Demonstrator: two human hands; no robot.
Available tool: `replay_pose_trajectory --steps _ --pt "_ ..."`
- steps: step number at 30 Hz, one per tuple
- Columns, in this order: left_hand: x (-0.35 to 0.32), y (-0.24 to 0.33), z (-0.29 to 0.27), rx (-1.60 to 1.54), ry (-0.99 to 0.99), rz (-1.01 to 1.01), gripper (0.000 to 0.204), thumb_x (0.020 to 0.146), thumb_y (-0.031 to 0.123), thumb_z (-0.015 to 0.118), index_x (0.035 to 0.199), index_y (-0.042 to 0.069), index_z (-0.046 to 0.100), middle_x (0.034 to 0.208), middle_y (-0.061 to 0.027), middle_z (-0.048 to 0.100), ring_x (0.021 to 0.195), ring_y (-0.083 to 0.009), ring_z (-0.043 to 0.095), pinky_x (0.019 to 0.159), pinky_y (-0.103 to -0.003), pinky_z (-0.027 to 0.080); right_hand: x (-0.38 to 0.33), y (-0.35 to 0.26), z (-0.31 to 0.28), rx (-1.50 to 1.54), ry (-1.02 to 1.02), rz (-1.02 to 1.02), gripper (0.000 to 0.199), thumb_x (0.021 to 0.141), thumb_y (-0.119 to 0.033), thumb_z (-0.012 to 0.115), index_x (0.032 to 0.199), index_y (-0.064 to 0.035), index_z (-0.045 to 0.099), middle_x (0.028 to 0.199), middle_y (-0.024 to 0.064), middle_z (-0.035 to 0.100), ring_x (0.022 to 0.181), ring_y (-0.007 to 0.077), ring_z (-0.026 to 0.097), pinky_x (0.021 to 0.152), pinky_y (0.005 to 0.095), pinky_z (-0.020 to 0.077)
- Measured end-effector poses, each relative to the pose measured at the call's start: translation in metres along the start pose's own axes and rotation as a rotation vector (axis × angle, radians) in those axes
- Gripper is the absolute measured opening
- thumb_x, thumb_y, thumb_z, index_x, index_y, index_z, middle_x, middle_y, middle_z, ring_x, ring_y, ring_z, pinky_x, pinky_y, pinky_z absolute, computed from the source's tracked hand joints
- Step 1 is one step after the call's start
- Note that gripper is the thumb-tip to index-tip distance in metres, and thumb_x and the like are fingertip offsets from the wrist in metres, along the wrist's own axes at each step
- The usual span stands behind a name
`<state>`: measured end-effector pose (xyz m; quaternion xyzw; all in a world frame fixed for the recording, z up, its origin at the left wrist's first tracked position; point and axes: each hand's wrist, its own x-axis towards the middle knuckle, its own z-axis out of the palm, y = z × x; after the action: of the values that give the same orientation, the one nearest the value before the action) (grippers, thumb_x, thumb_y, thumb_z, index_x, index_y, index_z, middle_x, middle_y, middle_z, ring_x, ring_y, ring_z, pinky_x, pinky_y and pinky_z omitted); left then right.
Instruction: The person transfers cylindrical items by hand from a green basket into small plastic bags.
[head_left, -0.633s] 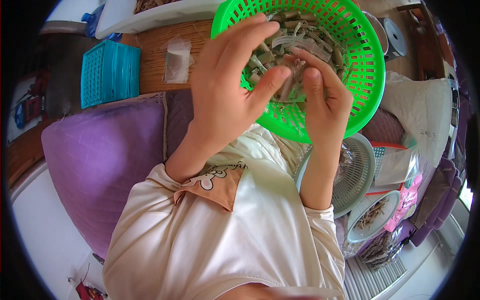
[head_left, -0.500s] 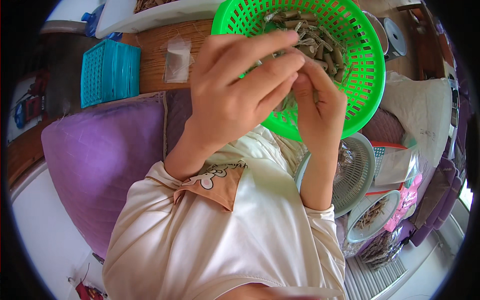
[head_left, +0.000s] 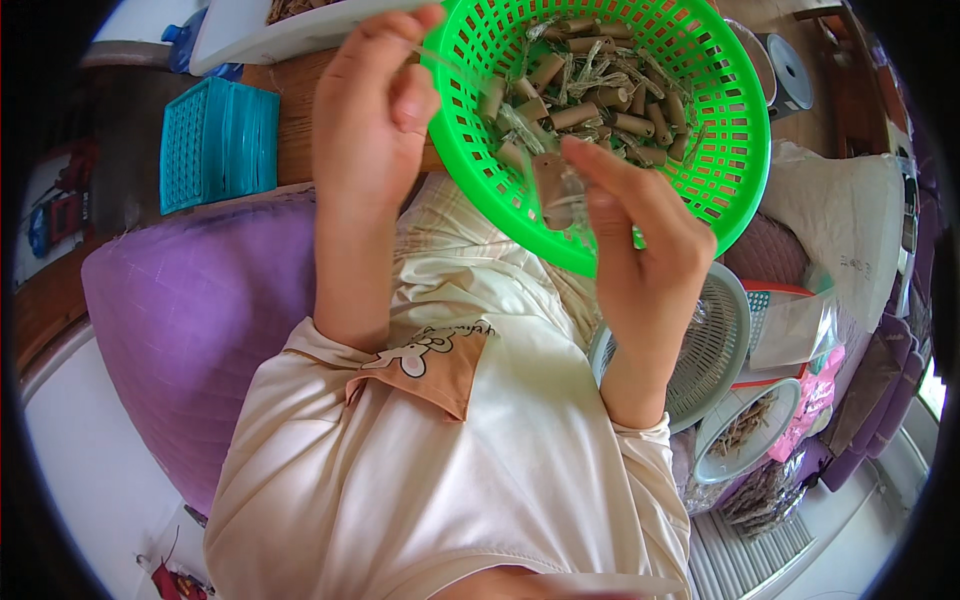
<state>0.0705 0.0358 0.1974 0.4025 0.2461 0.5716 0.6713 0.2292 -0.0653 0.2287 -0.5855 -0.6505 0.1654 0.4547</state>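
My right hand (head_left: 652, 222) pinches a short brown cylinder (head_left: 557, 192) wrapped in clear plastic, over the near rim of a green plastic basket (head_left: 735, 150). To the left, my left hand (head_left: 362, 125) is raised with its fingers closed on a thin clear plastic strip (head_left: 445, 66). The strip is blurred and seems to stretch toward the cylinder. Inside the basket lie several brown cylinders (head_left: 575, 116), many tied with twisted clear plastic ends (head_left: 590, 82).
A teal plastic basket (head_left: 220, 140) stands on the wooden table (head_left: 300, 110) at the left. Behind it is a white tray (head_left: 290, 38) with brown pieces. Grey baskets (head_left: 715, 350), a pale bowl of brown sticks (head_left: 745, 430) and a pink bag (head_left: 815, 400) sit at the right.
My hands were together over the basket and have moved apart. The left went left and up, drawing out the clear strip. The wrapped cylinder now shows in my right hand.
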Motion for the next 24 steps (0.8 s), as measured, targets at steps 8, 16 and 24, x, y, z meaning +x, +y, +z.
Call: replay_pose_trajectory --steps 8,16,24 --pt "-0.016 -0.013 0.024 -0.152 -0.264 -0.172 0.017 0.080 0.018 0.049 0.090 0.005 0.048 0.065 0.0002 0.043 0.053 -0.0068 0.038 0.049 -0.020 0.031 -0.003 0.009 -0.013 0.450 0.098 0.241 0.019 0.081 -0.005 0.051 0.097 -0.0015 0.060 0.073 0.0033 0.052 0.063 0.0095 0.045 0.056 0.0197 0.0348" --pt "-0.025 -0.013 0.047 0.625 -0.215 -0.047 0.012 0.078 0.014 0.057 0.072 0.004 0.053 0.059 0.0046 0.044 0.055 -0.0028 0.038 0.047 -0.020 0.030 -0.007 0.012 -0.016 0.761 0.010 0.372 0.025 0.085 -0.012 0.046 0.102 0.0027 0.056 0.073 0.0004 0.050 0.059 0.0037 0.038 0.053 0.0172 0.0299" --pt "-0.027 -0.016 0.050 1.003 -0.210 0.786 0.009 0.068 0.006 0.062 0.076 0.007 0.056 0.064 -0.0015 0.048 0.052 -0.0171 0.043 0.048 -0.026 0.035 -0.007 0.010 -0.006 1.629 0.275 0.586 0.021 0.083 -0.013 0.040 0.086 0.0058 0.050 0.063 0.0050 0.050 0.050 0.0092 0.045 0.048 0.0188 0.0398"
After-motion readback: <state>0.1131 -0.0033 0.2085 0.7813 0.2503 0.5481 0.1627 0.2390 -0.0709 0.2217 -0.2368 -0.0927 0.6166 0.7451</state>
